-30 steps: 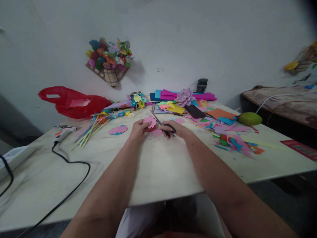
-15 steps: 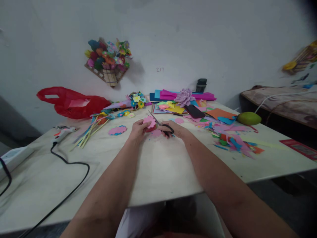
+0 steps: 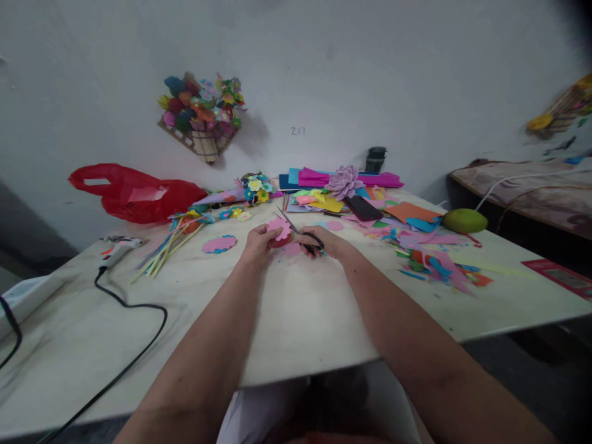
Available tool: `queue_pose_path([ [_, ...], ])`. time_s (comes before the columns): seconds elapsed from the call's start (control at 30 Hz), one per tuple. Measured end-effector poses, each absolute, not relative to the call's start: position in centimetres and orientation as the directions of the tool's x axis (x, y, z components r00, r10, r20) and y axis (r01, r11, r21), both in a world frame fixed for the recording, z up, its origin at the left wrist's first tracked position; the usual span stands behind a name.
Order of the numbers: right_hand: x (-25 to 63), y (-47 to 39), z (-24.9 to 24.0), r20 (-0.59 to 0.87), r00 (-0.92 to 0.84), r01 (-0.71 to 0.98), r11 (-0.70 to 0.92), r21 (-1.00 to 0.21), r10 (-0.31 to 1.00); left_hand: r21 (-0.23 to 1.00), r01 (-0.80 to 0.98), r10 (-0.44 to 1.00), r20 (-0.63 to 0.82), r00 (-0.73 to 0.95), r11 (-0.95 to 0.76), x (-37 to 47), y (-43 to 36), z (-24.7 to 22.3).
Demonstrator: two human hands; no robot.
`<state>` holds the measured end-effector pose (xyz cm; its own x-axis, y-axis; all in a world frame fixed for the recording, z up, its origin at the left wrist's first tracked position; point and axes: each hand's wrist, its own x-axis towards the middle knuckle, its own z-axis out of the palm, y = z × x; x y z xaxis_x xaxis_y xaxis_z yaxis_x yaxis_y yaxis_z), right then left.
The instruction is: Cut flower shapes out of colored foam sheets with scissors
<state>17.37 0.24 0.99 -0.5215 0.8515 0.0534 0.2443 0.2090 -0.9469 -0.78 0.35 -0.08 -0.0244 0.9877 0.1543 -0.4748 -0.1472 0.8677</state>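
Left hand (image 3: 258, 242) forward; right hand (image 3: 329, 241) alongside

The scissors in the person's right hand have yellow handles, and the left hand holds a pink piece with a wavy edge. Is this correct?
Not quite: the head view shows black handles on the scissors, not yellow ones. The right hand does hold them, and the left hand holds the wavy-edged pink piece.

bare forearms (image 3: 198, 327) reach forward and inward, left hand (image 3: 258, 242) pinching, right hand (image 3: 329, 241) curled close beside it.
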Motion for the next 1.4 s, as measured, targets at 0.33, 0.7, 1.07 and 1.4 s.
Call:
queue_pose_path([
  [0.33,17.36,0.08,1.1,0.063,-0.52,0.249,0.222,-0.943,0.852,0.862,-0.483,0.987,0.155,-0.035,-0.152,-0.89,0.65,-0.44],
  [0.7,17.45,0.06,1.03,0.061,-0.513,0.251,0.218,-0.943,0.856,0.859,-0.486,0.986,0.164,-0.043,-0.164,-1.04,0.62,-0.41],
  [1.07,17.4,-0.35,1.52,0.034,-0.497,0.267,0.19,-0.945,0.867,0.87,-0.47,0.988,0.139,-0.061,-0.152,-1.14,0.5,-0.29],
  [1.4,17.47,0.17,0.93,0.03,-0.505,0.267,0.189,-0.945,0.863,0.861,-0.483,0.988,0.138,-0.073,-0.156,-1.2,0.68,-0.45],
])
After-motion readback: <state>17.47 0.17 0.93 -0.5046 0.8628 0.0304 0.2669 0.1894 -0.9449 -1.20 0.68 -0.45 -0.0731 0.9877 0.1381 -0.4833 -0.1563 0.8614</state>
